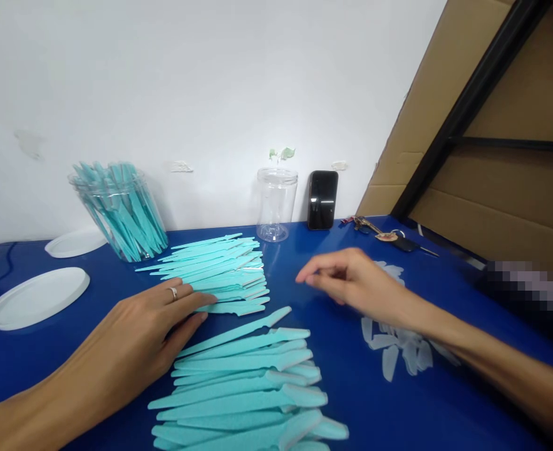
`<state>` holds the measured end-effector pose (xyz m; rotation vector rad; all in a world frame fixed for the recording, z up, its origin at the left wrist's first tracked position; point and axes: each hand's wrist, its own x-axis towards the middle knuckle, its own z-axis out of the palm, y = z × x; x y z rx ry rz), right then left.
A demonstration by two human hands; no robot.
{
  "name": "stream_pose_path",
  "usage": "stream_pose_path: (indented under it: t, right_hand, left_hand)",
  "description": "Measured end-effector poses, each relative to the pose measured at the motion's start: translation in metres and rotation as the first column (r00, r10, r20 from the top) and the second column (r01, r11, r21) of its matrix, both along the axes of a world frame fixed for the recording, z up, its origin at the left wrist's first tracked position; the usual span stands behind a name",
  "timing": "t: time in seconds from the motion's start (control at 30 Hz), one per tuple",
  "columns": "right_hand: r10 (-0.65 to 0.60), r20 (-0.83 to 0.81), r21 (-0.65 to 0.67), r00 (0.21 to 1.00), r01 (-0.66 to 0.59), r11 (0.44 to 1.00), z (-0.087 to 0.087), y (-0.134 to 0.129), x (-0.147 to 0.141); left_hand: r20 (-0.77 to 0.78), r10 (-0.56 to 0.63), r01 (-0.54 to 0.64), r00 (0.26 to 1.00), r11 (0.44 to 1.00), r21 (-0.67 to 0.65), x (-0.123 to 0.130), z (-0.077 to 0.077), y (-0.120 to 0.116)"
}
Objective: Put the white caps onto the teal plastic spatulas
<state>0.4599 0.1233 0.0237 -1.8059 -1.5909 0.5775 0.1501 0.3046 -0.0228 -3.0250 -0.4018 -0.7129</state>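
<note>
Two spreads of flat teal plastic sticks lie on the blue table: a far row point(220, 266) and a near row point(252, 382). My left hand point(151, 326), with a ring on one finger, lies flat with its fingertips on the near edge of the far row. My right hand point(346, 279) hovers over bare blue table to the right of the rows, fingers loosely curled together, and I see nothing in it. A clear jar point(123, 210) packed with more teal sticks stands at the back left. An empty clear jar point(276, 203) stands at the back middle.
Two white lids point(34, 297) point(74, 241) lie at the left. A black phone point(322, 199) leans on the wall, keys point(389, 235) beside it. Several small white caps point(398, 344) lie under my right forearm. Cardboard and a black frame point(468, 106) rise at the right.
</note>
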Motion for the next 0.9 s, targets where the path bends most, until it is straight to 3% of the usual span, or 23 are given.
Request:
stream_pose_path:
  t: [0.07,0.13,0.2,0.27,0.43,0.53,0.63,0.9]
  right_hand:
    - [-0.130,0.165,0.125,0.978,0.110,0.986,0.009,0.000,0.014]
    - [-0.254,0.352,0.167,0.901,0.207,0.964,0.019,-0.001,0.031]
    - [-0.304,0.501,0.114,0.810,0.286,0.951,0.025,-0.003,0.050]
    - [-0.276,0.586,0.014,0.762,0.331,0.943,0.027,-0.005,0.067]
    - [-0.058,0.498,-0.285,0.865,0.226,0.932,0.034,-0.010,0.082]
    - [-0.008,0.422,-0.361,0.906,0.176,0.916,0.042,-0.014,0.076]
    - [0.043,0.404,-0.438,0.914,0.152,0.886,0.046,-0.016,0.069]
    - [0.070,0.496,-0.427,0.866,0.173,0.887,0.037,-0.013,0.065]
  left_hand:
    - [0.022,-0.020,0.019,1.000,1.000,0.022,0.001,0.001,0.001]
    - [0.056,-0.038,0.036,0.998,0.998,0.043,0.002,0.002,0.002]
    - [0.095,-0.059,0.053,0.994,0.996,0.065,0.003,0.002,0.004]
    - [0.119,-0.079,0.071,0.990,0.995,0.075,0.004,0.002,0.006]
    - [0.078,-0.023,0.018,0.997,0.998,0.065,0.000,-0.003,0.007]
    - [0.038,0.062,-0.064,0.997,0.997,0.050,-0.003,-0.008,0.006]
    - [0.030,0.060,-0.062,0.998,0.997,0.050,-0.004,-0.010,0.005]
    - [0.031,0.031,-0.033,0.999,0.998,0.051,0.000,0.002,0.002]
